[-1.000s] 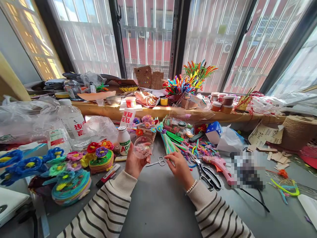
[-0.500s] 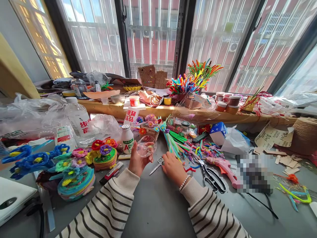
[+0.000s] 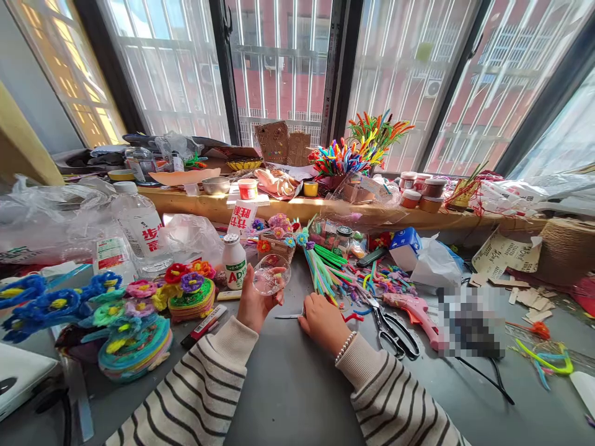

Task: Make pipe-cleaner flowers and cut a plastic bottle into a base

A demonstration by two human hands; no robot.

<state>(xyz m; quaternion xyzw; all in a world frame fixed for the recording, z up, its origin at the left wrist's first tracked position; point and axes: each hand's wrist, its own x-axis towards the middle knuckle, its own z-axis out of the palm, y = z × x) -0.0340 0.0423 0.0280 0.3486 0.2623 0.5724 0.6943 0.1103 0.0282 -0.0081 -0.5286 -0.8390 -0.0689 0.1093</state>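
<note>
"Head view: left hand (image 3: 255, 303)?"
"It grasps a clear disc (image 3: 269, 274)."
"Right hand (image 3: 324, 319)?"
"It curls over scissors (image 3: 289, 316), which jut out at its left; whether it grips, I can't tell."

The left arm (image 3: 204, 384), in a cream knit sleeve with dark stripes, extends from the lower left of the frame toward the center. The bare left hand (image 3: 258, 306) is raised there, thumb (image 3: 250, 277) upright, fingers curled in a grip. The right arm (image 3: 400, 396), identically sleeved, extends from the lower right. The right wrist (image 3: 346, 348) carries a beaded bracelet. The bare right hand (image 3: 323, 319) is palm down, right of center, fingers bent.
</note>
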